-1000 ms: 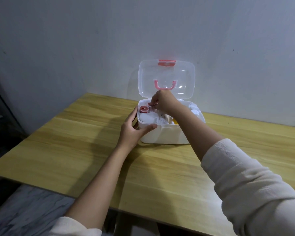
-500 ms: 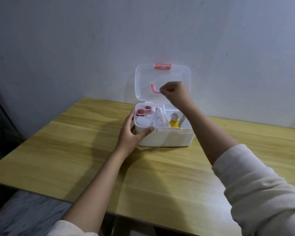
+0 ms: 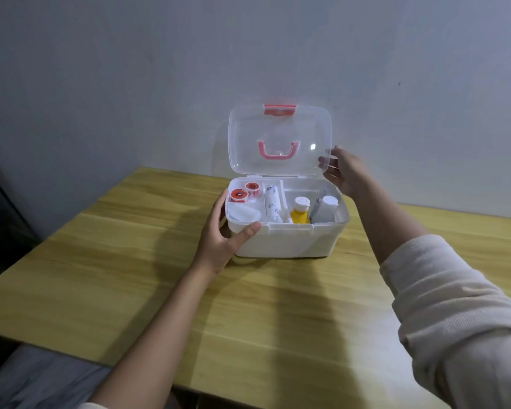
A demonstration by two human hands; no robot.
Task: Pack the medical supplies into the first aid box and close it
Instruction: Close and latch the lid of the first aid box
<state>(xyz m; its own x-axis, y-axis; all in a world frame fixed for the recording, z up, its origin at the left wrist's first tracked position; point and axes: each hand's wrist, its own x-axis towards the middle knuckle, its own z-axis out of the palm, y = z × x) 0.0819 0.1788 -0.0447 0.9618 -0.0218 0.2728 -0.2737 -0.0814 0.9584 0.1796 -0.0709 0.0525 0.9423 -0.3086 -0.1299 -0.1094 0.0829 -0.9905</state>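
Closing step: right hand grasping edge of upright lid; left hand gripping first aid box corner. Supplies inside. Next: swing lid down, press latch.

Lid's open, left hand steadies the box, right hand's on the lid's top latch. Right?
Not quite. The head view shows the right hand on the lid's right edge, not the red latch. The lid is open, and the left hand steadies the box.
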